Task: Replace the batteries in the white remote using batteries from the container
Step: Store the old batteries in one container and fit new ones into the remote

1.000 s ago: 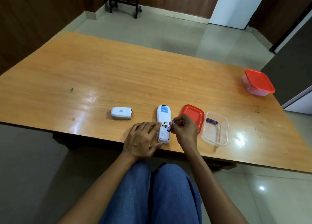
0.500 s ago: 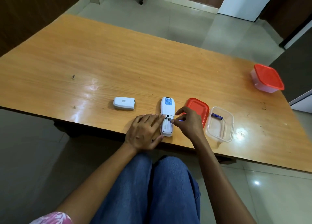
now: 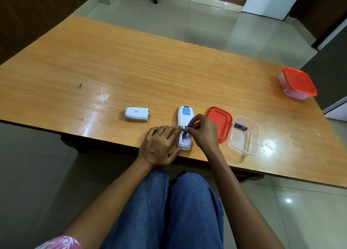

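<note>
The white remote [image 3: 184,115] lies face down near the table's front edge, its battery bay uncovered. My left hand [image 3: 160,143] rests flat against the remote's left side, fingers straight, steadying it. My right hand [image 3: 201,131] pinches a blue battery [image 3: 185,131] by its upper end, tilted over the bay with its lower end inside. The remote's white battery cover [image 3: 137,114] lies apart to the left. An open clear container [image 3: 245,136] to the right holds another blue battery [image 3: 240,126].
The container's red lid [image 3: 220,121] lies between the remote and the container. A second closed container with a red lid [image 3: 297,83] stands at the table's far right edge. The wooden table [image 3: 131,70] stretches back; my knees are below its front edge.
My right hand has swung the blue battery from lying sideways by the remote to tilted over the bay with its lower end inside. The left hand stays against the remote.
</note>
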